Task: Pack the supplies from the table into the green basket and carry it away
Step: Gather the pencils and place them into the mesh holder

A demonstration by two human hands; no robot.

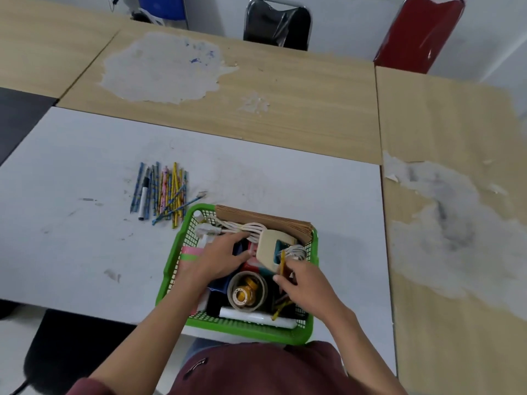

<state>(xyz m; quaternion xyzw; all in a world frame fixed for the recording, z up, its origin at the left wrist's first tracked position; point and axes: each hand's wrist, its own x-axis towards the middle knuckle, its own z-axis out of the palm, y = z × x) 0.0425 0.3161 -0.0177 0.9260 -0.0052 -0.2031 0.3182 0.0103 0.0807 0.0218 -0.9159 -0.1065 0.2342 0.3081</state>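
Bright, even, diffuse light fills the scene, with only soft, faint shadows, such as the pale one on the white table to the right of the basket. The red chair and black chair carry small glossy highlights, and there is no harsh glare elsewhere. The wide lens bends the table edges toward the corners, and the whole picture is a little soft, with the hands and the pencils slightly smeared.
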